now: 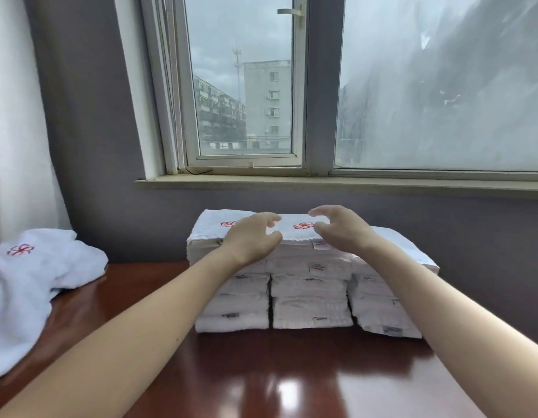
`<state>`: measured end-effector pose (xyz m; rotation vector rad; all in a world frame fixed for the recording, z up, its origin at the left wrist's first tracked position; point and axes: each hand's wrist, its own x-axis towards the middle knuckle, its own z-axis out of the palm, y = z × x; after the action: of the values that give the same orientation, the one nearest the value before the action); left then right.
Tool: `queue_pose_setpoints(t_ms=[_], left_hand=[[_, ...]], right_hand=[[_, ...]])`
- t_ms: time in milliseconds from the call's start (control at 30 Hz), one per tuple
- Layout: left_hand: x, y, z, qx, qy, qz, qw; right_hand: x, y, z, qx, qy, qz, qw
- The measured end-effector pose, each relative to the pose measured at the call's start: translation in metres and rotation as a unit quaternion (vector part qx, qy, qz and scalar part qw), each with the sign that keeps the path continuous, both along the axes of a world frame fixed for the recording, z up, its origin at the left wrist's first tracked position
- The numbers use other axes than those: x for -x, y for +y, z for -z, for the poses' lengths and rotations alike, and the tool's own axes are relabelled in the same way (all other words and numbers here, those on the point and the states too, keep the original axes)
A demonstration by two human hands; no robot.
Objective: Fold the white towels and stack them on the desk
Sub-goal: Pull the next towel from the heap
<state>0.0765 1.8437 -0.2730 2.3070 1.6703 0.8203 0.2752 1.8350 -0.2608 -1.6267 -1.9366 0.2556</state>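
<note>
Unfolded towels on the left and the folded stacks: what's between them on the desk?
Head view: only bare desk lies between the unfolded towels and the folded stacks; the left forearm crosses above it.

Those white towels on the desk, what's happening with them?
A person is folding white towels and stacking them on a wooden desk under a window. Three side-by-side stacks of folded towels stand at the back of the desk. Both the left hand and the right hand hover over the top towel with fingers curled open, gripping nothing. A loose pile of unfolded towels waits at the left edge.
</note>
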Motion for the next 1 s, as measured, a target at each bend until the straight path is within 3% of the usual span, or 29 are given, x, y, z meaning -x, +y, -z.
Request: queue_pose_setpoints(t_ms=[133, 267, 367, 567, 833, 1000], left_hand=[[0.040, -0.038, 0.003, -0.034, 0.005, 0.001, 0.999], [0.100, -0.071, 0.006, -0.002, 0.070, -0.039, 0.997], [0.148, -0.092, 0.012, 0.028, 0.072, -0.084, 0.994], [0.241, -0.131, 0.039, 0.065, 0.078, -0.162, 0.982], [0.330, -0.163, 0.084, 0.125, 0.109, -0.242, 0.956], [0.377, -0.168, 0.113, 0.168, 0.036, -0.293, 0.940]], right_hand=[[0.047, -0.033, -0.014, -0.015, -0.089, -0.063, 0.994], [0.105, -0.053, -0.015, -0.037, -0.175, -0.116, 0.977], [0.151, -0.058, -0.005, -0.041, -0.217, -0.160, 0.962], [0.246, -0.065, 0.026, -0.013, -0.228, -0.267, 0.936], [0.346, -0.064, 0.071, 0.031, -0.248, -0.332, 0.909], [0.389, -0.065, 0.101, 0.069, -0.239, -0.358, 0.900]])
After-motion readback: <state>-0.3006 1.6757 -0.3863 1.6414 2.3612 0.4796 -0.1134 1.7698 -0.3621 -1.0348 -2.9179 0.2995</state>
